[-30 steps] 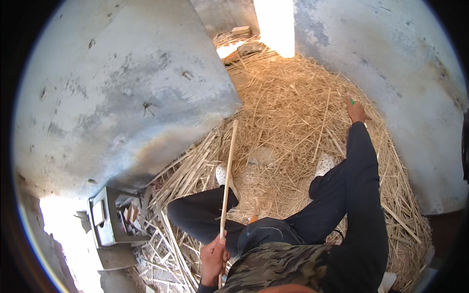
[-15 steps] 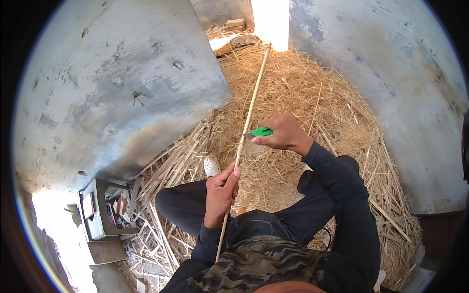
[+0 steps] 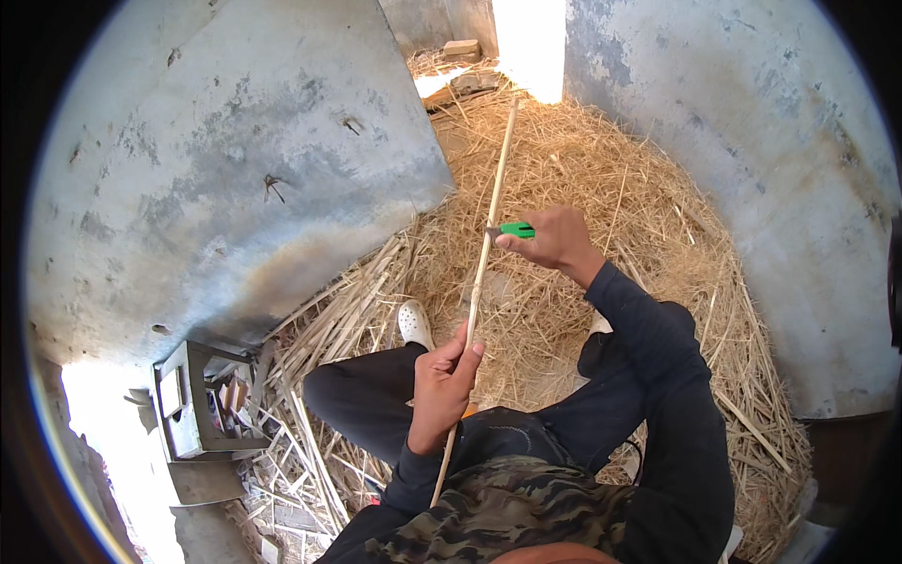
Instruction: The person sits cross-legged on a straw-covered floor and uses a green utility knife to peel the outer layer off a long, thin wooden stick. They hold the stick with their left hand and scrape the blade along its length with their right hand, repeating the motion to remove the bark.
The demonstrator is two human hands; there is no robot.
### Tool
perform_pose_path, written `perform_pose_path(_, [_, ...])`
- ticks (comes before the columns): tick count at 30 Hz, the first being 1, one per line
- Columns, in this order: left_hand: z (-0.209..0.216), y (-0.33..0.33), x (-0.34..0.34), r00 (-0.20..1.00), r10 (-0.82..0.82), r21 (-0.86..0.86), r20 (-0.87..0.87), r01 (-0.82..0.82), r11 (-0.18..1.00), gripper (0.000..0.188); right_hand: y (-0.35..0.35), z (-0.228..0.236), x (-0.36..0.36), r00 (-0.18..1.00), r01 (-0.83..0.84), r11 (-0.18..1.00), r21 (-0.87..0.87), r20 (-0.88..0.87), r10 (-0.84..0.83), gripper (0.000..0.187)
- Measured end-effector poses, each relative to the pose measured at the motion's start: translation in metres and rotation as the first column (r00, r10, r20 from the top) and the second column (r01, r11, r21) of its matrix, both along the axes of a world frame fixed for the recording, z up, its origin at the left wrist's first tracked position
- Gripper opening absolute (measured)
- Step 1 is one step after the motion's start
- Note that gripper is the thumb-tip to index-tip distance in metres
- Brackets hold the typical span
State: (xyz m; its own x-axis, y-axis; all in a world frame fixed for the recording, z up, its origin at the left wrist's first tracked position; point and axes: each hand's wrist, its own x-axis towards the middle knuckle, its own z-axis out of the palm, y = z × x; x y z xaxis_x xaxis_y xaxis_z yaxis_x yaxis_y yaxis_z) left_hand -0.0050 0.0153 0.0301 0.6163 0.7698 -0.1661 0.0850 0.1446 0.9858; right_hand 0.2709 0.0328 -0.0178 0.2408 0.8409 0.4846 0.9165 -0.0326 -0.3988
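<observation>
A long, pale, slim wooden or bamboo strip (image 3: 483,268) slants up and away from my lap, its far end over the straw. My left hand (image 3: 445,381) is wrapped round its lower part, thumb on top. Farther along it, my right hand (image 3: 554,240) grips a green-handled knife (image 3: 517,229). The short dark blade meets the strip's right side, well above my left hand. Most of the handle is hidden inside my right fist.
Straw and shavings (image 3: 573,160) cover the floor around my crossed legs. Split strips (image 3: 329,301) are heaped at the left, near a wooden box-like stand (image 3: 202,399) with things inside. Worn walls (image 3: 282,122) rise on both sides. Bricks (image 3: 461,51) lie by the bright opening.
My right hand and the knife have moved away from me along the strip. My left hand and the strip have shifted slightly right and nearer to me in view.
</observation>
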Motion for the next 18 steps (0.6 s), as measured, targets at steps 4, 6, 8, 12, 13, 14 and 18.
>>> perform_pose_path(4, [-0.007,0.000,-0.006,0.999,0.005,-0.077,0.033,-0.002,0.997,0.039,-0.007,-0.001,-0.019,0.998,-0.051,0.997,-0.056,0.032,0.053,0.075])
perform_pose_path(6, [-0.003,-0.001,-0.006,1.000,0.008,-0.025,0.023,-0.007,1.000,0.039,-0.007,-0.004,-0.029,0.992,-0.085,0.996,0.035,0.098,0.082,0.078])
perform_pose_path(8, [-0.004,-0.008,-0.007,1.000,-0.008,0.038,0.008,0.008,0.999,0.039,-0.001,-0.017,-0.015,0.997,-0.051,0.999,0.008,0.067,0.050,0.079])
perform_pose_path(12, [0.000,-0.019,-0.008,0.998,-0.054,0.048,0.015,0.053,0.997,0.038,0.002,-0.009,0.035,0.989,0.057,0.994,0.098,0.132,-0.070,0.077])
perform_pose_path(13, [0.001,-0.021,-0.010,0.998,-0.058,0.058,0.008,0.057,0.997,0.038,0.002,-0.009,0.037,0.980,0.072,0.996,0.056,0.184,-0.081,0.077])
perform_pose_path(14, [0.001,-0.023,-0.013,0.998,-0.061,0.069,0.001,0.061,0.996,0.038,0.005,-0.009,0.046,0.977,0.135,0.990,0.035,0.162,-0.139,0.077])
perform_pose_path(18, [0.012,-0.042,-0.031,0.983,-0.156,-0.004,-0.094,0.156,0.988,0.036,0.005,-0.005,0.110,0.900,0.432,0.895,-0.111,-0.009,-0.436,0.072])
